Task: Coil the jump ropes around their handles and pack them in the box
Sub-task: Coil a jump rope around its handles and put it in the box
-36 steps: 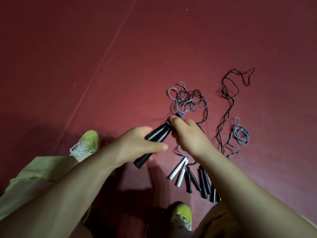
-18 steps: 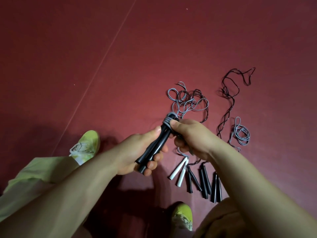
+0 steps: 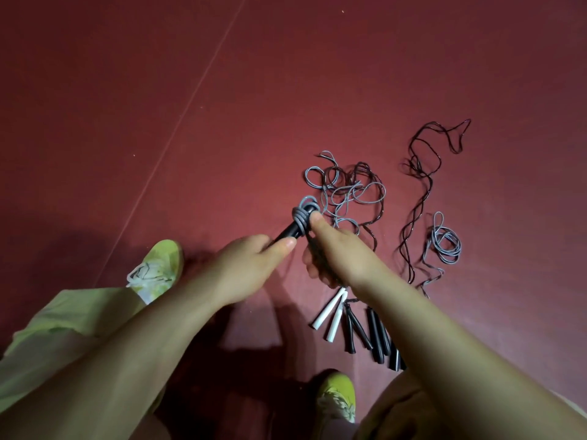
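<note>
Red floor point(image 3: 158, 90), both hands point(image 3: 251, 262) on rope-wound black handles point(image 3: 290, 231).

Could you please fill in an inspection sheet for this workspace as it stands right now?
Surface: red floor with a pale line across it.
Job's things: black handles with grey rope coiled at the far end; no box seen.
Clutter: white handles, spare black handles and loose ropes on the floor.
Grippers: left hand grips the black handles; right hand holds the grey rope, thumb at the coil.
Cables: nothing seen.
Surroundings: green shoes.
</note>
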`<state>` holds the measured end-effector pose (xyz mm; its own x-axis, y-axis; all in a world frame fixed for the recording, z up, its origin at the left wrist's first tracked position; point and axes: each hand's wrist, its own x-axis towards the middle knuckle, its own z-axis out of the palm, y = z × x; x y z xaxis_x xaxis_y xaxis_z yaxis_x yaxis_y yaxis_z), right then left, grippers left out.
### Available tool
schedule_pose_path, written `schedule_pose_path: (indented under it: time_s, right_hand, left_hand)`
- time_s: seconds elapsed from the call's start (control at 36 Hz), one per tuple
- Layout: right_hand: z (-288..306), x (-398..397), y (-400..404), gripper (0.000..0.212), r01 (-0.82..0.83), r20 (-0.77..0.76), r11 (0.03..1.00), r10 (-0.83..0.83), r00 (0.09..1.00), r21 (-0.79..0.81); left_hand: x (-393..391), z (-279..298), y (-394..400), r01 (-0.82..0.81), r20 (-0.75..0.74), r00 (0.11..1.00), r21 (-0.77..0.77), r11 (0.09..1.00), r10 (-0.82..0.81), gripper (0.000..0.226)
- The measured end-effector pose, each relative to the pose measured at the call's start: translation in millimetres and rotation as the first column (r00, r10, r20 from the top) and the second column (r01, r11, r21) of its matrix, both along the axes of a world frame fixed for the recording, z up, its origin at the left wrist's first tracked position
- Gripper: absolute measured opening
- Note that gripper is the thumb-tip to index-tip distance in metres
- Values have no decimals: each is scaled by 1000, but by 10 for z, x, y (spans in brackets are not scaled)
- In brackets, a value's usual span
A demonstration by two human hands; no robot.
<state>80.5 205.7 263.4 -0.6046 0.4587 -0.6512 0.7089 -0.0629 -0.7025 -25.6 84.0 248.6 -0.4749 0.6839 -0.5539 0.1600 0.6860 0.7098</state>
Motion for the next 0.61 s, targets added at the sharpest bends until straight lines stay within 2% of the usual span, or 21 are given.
schedule_pose_path:
  time_s: [0.08,0.19,0.28,0.36,0.44,0.5,0.53,0.56,0.58,0.61]
  right_hand:
    - [20,-7,10,74,12,20,996,-10,1000,-93]
    - [-2,-17,17,71,28,44,998,-25,999,-59]
    - [4,-37,16,64,45,32,998,-43,999,-52]
    - [26,-57,4,60,52,7,999,-52,999,-9]
    - [43,-62,5,58,32,-48,997,-29,998,63]
    - [48,-62,13,56,20,-102,994,-9,995,107]
    - [59,-63,12,55,24,-136,992,-8,991,121]
    - [70,-65,7,53,41,-174,991,-19,985,125]
    - [90,-70,5,51,67,-210,991,-42,977,112]
    - [116,-67,5,50,96,-240,991,-71,968,92]
  left_hand:
    - [-10,3,-47,122,-288,946,-115,986,-150,52]
    - [33,37,-102,209,-453,860,-105,972,-234,46]
    - [34,84,-103,230,-515,822,-90,969,-243,42]
    - [3,118,-102,219,-469,852,-81,972,-231,42]
    - [-26,133,-82,151,-219,964,-25,988,-153,38]
    - [-37,153,-57,44,139,989,72,996,-53,33]
    - [-51,169,-60,-24,375,927,91,996,-12,31]
    - [-79,181,-82,-48,597,802,86,995,-13,35]
    - [-109,195,-109,-28,767,639,93,995,-54,45]
    - [-127,186,-141,0,877,466,131,991,-116,56]
